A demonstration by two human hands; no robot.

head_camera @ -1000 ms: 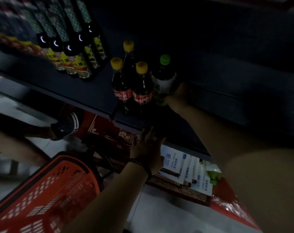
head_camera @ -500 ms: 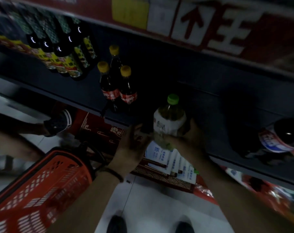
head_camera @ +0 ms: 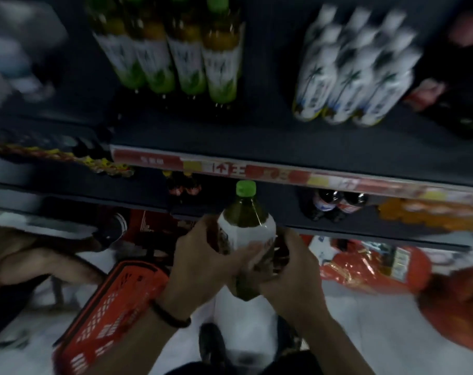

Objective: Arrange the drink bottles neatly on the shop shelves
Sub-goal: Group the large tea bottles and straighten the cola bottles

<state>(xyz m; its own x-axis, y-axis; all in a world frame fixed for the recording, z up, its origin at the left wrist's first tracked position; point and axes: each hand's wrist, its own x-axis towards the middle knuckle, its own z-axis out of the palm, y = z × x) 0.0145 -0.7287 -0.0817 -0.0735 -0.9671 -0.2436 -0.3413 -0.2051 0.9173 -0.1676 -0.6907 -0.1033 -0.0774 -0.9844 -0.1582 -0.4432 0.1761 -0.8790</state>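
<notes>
The aisle is dim and the view is smeared by motion. Dark shop shelves fill it. Just above the grip runs the lower shelf (head_camera: 284,212), and over that a red price strip (head_camera: 154,159) fronts the upper shelf (head_camera: 257,136). High above the grip and a little to the left stands a row of green-labelled bottles (head_camera: 162,58). Up and to the right is a block of white bottles (head_camera: 357,77) printed with palm trees. On the lower shelf, yellow-capped cola bottles (head_camera: 184,186) stand up-left of the grip, and dark bottles (head_camera: 335,204) with red-and-blue labels stand up-right. Below-left of the hands, a red basket (head_camera: 116,307) sits on the pale floor (head_camera: 378,334). To the right, red packages (head_camera: 360,269) lie under the lower shelf. Well to the left, another person's shoe (head_camera: 111,228) shows.

Both hands clasp one green-capped bottle (head_camera: 243,223) — it is held in the air in front of the lower shelf, cap upward and leaning slightly. The left hand (head_camera: 203,255) wraps the left side of the white label with its thumb laid across the front, and a dark wristband (head_camera: 170,315) circles that wrist. The right hand (head_camera: 292,266) curls round the right side and lower body, its fingers mostly hidden behind. The bottle's base juts out beneath the two hands.
</notes>
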